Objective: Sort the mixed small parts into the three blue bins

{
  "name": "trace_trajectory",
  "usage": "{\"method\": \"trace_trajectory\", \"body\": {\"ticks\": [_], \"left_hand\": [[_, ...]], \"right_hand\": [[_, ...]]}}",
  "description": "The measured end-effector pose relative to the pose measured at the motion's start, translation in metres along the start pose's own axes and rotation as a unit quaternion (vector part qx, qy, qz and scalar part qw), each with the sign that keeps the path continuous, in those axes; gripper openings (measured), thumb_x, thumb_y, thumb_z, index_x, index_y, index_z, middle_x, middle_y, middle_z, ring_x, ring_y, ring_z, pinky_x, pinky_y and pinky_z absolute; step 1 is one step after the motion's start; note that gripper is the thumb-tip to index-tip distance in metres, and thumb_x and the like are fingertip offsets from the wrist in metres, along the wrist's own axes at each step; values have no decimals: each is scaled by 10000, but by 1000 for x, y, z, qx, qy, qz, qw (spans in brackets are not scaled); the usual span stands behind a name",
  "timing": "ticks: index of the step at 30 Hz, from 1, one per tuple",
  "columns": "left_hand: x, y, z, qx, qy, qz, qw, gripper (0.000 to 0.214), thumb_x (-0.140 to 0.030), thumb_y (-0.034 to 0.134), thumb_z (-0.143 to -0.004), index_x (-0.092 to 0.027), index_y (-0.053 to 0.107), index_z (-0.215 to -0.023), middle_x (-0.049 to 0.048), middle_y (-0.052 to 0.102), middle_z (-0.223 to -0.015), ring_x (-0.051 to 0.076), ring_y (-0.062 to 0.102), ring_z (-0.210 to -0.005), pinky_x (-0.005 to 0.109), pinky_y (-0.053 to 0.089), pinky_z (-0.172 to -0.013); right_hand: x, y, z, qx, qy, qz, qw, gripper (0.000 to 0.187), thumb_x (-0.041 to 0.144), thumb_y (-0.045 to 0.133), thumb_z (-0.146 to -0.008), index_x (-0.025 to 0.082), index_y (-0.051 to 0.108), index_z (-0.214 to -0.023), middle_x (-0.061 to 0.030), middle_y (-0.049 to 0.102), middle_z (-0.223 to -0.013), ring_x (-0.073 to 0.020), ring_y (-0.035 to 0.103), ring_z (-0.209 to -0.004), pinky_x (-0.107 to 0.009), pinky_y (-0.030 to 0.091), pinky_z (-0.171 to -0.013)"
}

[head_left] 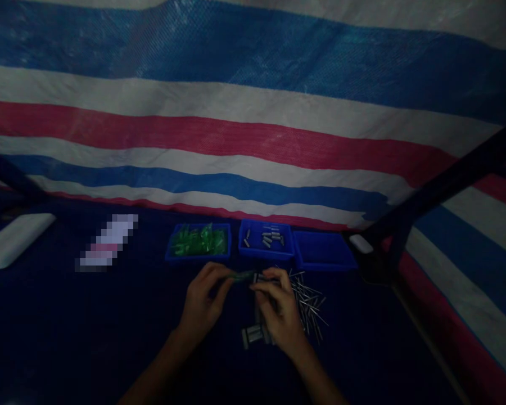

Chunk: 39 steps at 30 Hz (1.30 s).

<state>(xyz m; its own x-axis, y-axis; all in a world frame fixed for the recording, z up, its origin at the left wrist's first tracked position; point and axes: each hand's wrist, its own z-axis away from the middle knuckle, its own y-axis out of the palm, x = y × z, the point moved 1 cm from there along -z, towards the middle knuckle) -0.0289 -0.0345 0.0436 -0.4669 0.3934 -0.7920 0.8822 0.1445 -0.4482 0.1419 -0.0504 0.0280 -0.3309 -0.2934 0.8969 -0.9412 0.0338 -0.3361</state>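
My left hand (pixel 204 295) is closed, thumb and forefinger pinching the left end of a slim green piece (pixel 242 276). The piece points right, toward the fingertips of my right hand (pixel 281 309). That hand is bent in a pinch beside the top of a grey metal fixture (pixel 252 335); what lies in its fingers is too dark and small to name. My right hand covers part of the fixture. Just right of it, thin metal rods (pixel 310 304) lie in a loose, crossing heap on the dark blue table (pixel 152 332).
Behind my hands stand a blue tray (pixel 198 259) of green plastic pieces, a second blue tray (pixel 265 255) with several short metal cylinders, and a third blue tray (pixel 326 265). White objects lie far left (pixel 17 239) and at right (pixel 361 243). Striped sheeting (pixel 236 138) hangs behind.
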Motion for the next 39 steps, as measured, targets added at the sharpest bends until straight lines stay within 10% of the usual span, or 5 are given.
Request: {"method": "trace_trajectory", "body": {"ticks": [8, 22, 29, 33, 39], "left_hand": [[-10, 11, 14, 83, 145, -43, 985, 284, -64, 430, -792, -239, 654, -779, 44, 556, -963, 163, 498, -945, 302, 447, -797], [1, 0, 10, 133, -297, 249, 912, 267, -411, 551, -756, -152, 585, -701, -5, 554, -653, 125, 507, -625, 231, 408, -612], [-2, -115, -23, -144, -283, -189, 929, 263, -436, 522, -747, -195, 574, -840, 26, 617, -784, 190, 589, -724, 292, 450, -667], [9, -148, -61, -103, -230, -391, 885, 212, -346, 479, -786, -180, 572, -879, 40, 627, -819, 226, 608, -803, 310, 446, -729], [20, -125, -92, 98, -163, -438, 879, 196, -267, 465, -781, -164, 584, -898, 32, 658, -830, 191, 605, -760, 255, 421, -689]], "right_hand": [[2, 8, -1, -47, 197, -193, 960, 284, 427, 567, -753, 173, 659, -843, -34, 662, -790, -164, 609, -740, -254, 478, -670], [20, 9, 14, 7, -185, 108, 977, 483, -6, 405, -743, 296, 602, -1063, -49, 428, -1281, -230, 350, -1233, -448, 447, -907], [22, 11, 19, 18, -169, 111, 979, 450, 8, 408, -764, 255, 562, -1107, -57, 226, -1398, -255, 233, -1294, -407, 466, -894], [17, 0, 13, -38, -135, 125, 982, 335, 71, 448, -793, 248, 603, -1031, -79, 321, -1318, -244, 363, -1208, -417, 458, -887], [14, -8, 9, -76, -84, 140, 984, 258, 141, 461, -814, 233, 605, -1008, -100, 372, -1241, -223, 477, -1070, -412, 466, -852]]}}
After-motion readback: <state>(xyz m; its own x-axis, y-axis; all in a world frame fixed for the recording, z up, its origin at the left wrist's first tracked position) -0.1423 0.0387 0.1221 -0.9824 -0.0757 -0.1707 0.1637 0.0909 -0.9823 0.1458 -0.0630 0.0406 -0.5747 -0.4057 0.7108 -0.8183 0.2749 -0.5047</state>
